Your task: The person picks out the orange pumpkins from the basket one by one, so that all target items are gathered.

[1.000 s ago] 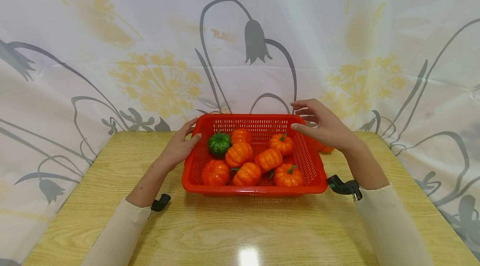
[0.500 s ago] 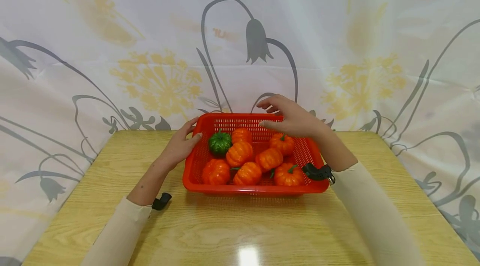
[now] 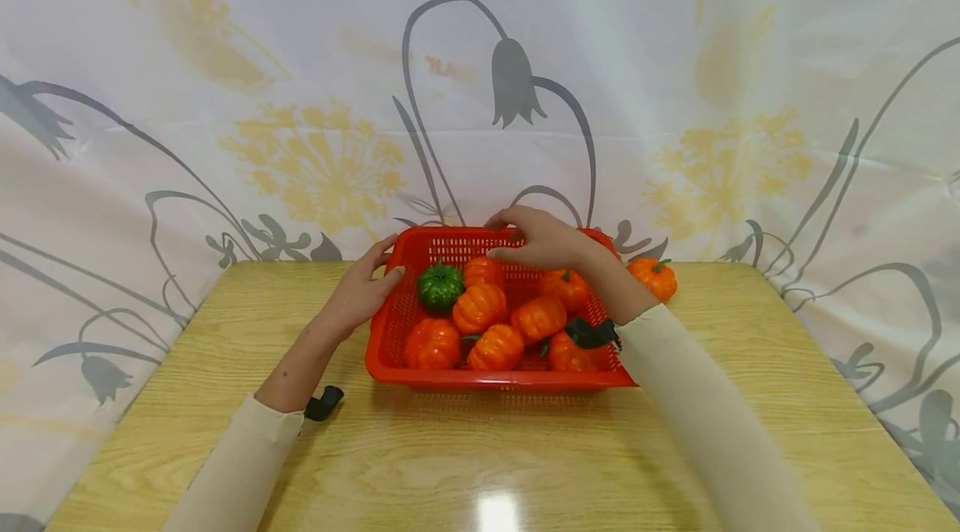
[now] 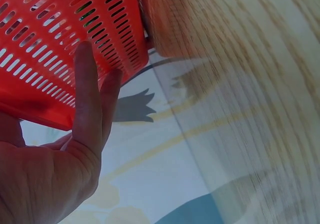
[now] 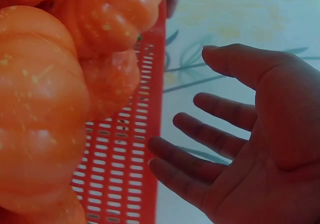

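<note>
A red plastic basket holds several shiny orange toy pumpkins and one green toy pumpkin at its left back corner. My left hand holds the basket's left side, the thumb over the rim and the fingers along the slotted outer wall. Above the back part of the basket is my right hand, its fingers spread and loosely bent around nothing. In the right wrist view the fingers appear apart from the pumpkins. My right forearm hides part of the basket's right side.
Another orange pumpkin lies on the wooden table, outside the basket at the back right. A flower-patterned cloth hangs behind the table. Each wrist wears a black camera mount.
My right hand has moved left from the basket's right back corner to above its back middle, uncovering the pumpkin outside. My left hand and the basket have stayed put.
</note>
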`<act>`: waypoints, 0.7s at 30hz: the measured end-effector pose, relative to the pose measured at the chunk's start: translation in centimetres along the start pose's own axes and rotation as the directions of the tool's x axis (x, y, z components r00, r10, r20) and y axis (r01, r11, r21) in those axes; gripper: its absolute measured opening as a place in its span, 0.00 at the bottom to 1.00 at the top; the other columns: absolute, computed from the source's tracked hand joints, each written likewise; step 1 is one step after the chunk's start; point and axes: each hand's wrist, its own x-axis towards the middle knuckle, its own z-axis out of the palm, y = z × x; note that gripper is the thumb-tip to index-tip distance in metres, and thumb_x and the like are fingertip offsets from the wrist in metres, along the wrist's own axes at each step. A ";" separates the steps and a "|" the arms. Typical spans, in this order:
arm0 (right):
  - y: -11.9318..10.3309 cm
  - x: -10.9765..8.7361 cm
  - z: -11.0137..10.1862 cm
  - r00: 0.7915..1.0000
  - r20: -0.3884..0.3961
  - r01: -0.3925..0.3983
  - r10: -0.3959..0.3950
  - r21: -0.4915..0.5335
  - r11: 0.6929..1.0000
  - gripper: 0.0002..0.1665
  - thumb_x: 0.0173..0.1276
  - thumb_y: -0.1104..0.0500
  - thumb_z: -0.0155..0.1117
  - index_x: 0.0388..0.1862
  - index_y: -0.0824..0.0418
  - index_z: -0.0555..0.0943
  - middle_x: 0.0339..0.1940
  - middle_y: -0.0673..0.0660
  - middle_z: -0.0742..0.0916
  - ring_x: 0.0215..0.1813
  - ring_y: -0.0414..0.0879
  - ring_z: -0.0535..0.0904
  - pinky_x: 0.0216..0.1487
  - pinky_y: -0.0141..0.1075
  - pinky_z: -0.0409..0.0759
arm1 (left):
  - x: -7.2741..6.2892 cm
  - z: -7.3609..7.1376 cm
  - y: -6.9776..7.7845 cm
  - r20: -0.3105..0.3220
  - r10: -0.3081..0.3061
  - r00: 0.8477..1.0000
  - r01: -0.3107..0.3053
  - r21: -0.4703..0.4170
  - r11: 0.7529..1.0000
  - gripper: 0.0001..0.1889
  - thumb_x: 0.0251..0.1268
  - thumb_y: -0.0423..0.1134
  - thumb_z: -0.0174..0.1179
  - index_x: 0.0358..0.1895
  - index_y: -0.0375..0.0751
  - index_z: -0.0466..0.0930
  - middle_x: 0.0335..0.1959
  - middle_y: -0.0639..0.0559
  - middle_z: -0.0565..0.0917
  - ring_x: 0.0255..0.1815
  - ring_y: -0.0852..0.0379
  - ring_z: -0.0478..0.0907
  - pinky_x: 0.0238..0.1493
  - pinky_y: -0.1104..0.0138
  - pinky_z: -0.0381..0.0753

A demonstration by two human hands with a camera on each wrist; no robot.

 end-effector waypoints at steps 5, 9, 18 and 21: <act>0.2 0.7 0.8 0.999 0.035 -0.020 0.020 -0.007 1.000 0.33 0.76 0.50 0.69 0.73 0.66 0.76 0.70 0.64 0.81 0.71 0.60 0.75 0.77 0.55 0.72 | -0.1 0.0 0.1 0.000 0.001 1.000 -0.001 -0.005 1.000 0.35 0.86 0.39 0.50 0.88 0.45 0.46 0.79 0.31 0.65 0.67 0.32 0.79 0.58 0.47 0.87; 0.5 1.0 1.5 0.998 0.052 -0.029 0.030 -0.006 1.000 0.33 0.76 0.50 0.69 0.72 0.66 0.77 0.69 0.63 0.82 0.68 0.59 0.76 0.75 0.53 0.74 | -0.1 0.0 0.1 -0.006 0.002 1.000 -0.002 0.000 1.000 0.35 0.86 0.39 0.50 0.88 0.44 0.47 0.79 0.31 0.66 0.67 0.32 0.79 0.58 0.47 0.87; 1.2 1.3 2.9 0.996 0.082 -0.032 0.033 -0.014 0.999 0.32 0.77 0.49 0.68 0.74 0.62 0.77 0.70 0.60 0.82 0.69 0.57 0.77 0.76 0.52 0.73 | -0.1 0.1 0.1 -0.007 0.007 1.000 -0.007 0.013 1.000 0.35 0.86 0.40 0.50 0.88 0.45 0.47 0.79 0.31 0.66 0.67 0.32 0.79 0.57 0.47 0.88; 1.3 1.4 3.2 0.995 0.097 -0.008 0.012 -0.038 0.999 0.30 0.78 0.49 0.67 0.73 0.61 0.79 0.71 0.60 0.81 0.72 0.57 0.75 0.77 0.52 0.71 | -0.1 0.1 0.0 -0.009 0.004 1.000 -0.004 0.016 1.000 0.35 0.86 0.40 0.50 0.88 0.45 0.47 0.79 0.31 0.66 0.67 0.32 0.79 0.57 0.47 0.88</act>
